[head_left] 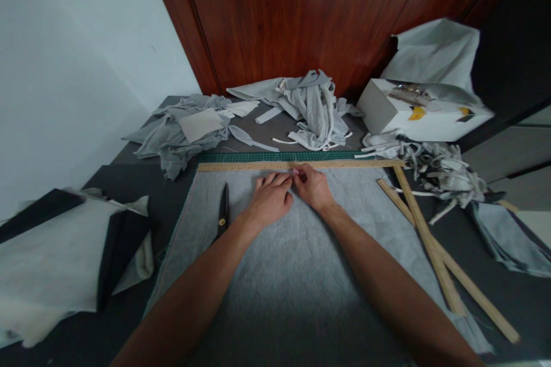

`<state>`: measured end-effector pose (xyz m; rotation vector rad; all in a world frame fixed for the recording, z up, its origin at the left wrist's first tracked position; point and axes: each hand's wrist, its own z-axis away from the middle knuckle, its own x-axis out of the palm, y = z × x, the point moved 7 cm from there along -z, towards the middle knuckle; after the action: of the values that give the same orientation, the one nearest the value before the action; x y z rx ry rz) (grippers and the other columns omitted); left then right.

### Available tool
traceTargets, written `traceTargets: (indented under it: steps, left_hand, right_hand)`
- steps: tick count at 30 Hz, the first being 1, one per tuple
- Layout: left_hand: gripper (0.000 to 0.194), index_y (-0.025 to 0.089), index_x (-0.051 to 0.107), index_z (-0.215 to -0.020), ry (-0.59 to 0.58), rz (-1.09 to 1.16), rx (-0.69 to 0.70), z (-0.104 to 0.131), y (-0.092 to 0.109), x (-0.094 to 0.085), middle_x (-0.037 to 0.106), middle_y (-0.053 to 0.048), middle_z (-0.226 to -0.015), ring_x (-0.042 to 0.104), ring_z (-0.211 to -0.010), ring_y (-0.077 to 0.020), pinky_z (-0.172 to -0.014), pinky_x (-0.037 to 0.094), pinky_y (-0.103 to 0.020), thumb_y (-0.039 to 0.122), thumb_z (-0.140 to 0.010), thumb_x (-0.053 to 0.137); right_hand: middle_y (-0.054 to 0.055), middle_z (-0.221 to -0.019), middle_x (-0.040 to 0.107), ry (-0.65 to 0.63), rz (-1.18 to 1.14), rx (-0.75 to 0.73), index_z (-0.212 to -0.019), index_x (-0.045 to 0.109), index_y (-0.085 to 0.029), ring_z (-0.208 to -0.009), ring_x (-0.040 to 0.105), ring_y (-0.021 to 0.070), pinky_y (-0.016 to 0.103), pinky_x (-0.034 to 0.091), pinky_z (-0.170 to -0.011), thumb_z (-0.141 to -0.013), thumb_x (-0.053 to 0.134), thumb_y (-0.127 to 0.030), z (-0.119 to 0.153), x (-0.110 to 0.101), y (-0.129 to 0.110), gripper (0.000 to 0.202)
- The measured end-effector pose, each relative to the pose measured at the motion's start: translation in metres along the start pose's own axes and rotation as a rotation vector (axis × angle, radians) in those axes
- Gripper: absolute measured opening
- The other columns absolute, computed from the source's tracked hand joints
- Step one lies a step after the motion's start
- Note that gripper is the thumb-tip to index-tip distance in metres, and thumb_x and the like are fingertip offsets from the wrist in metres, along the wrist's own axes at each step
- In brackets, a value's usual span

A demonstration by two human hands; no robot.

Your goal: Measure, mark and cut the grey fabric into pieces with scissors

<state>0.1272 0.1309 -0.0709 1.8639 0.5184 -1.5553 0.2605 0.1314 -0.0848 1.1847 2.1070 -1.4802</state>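
A large grey cloth [288,264] lies spread on the table in front of me. Along its far edge runs a wooden ruler [232,166], crosswise. My left hand [271,199] rests flat with its fingers stretched toward the ruler, the fingertips at its near edge. Just to the right, my right hand [314,188] pinches a small pink piece of tailor's chalk [295,172] against the ruler's edge. Black scissors [223,212] lie on the cloth left of my left hand, their handles partly hidden by my forearm.
Beyond the ruler shows a green cutting mat [258,157]. Two more wooden rulers [424,223] cross at the right. Grey scraps [314,109] lie at the back, near a white box [408,117]. Folded white and black fabric [55,246] sits on the left.
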Motion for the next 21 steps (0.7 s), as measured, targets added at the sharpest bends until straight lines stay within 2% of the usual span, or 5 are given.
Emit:
traceTargets:
  steps: [21]
  left_hand:
    - [0.046,0.022,0.058,-0.142,0.022,0.001,0.008,0.0002,0.0004,-0.0020,0.058,-0.006,-0.149,0.045,-0.138,-0.0282,-0.108,0.038,-0.048,0.024,-0.098,0.046]
  right_hand:
    - [0.007,-0.081,0.077,-0.004,-0.010,0.027,-0.098,0.070,-0.019,-0.070,0.073,0.0191,0.026,0.053,-0.068,-0.097,0.057,-0.028,0.0003,-0.0021,-0.0003,0.016]
